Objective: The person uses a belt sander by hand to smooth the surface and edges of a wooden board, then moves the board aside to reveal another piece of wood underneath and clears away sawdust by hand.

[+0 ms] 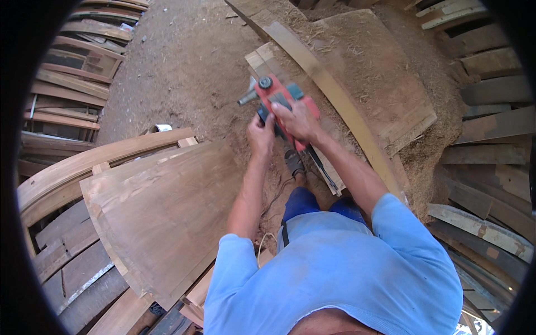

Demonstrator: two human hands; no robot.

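Note:
A red and dark electric hand planer (264, 93), with a round knob at the front and a chute at its side, is in both my hands in front of me. My right hand (300, 121) is closed around its handle. My left hand (261, 135) grips the dark part on its left side, fingertips partly hidden. Beneath the planer lies a pale wooden board (260, 61), which shows again near my legs. I cannot tell whether the planer touches it. A black cord (322, 166) runs back from the tool toward my feet.
A long curved wooden beam (335, 92) passes just right of the planer. Flat panels (385, 72) dusted with shavings lie beyond it. A wide wooden panel (167, 206) and a curved frame (106, 156) stand at left. Stacked timber (497, 134) lines both sides.

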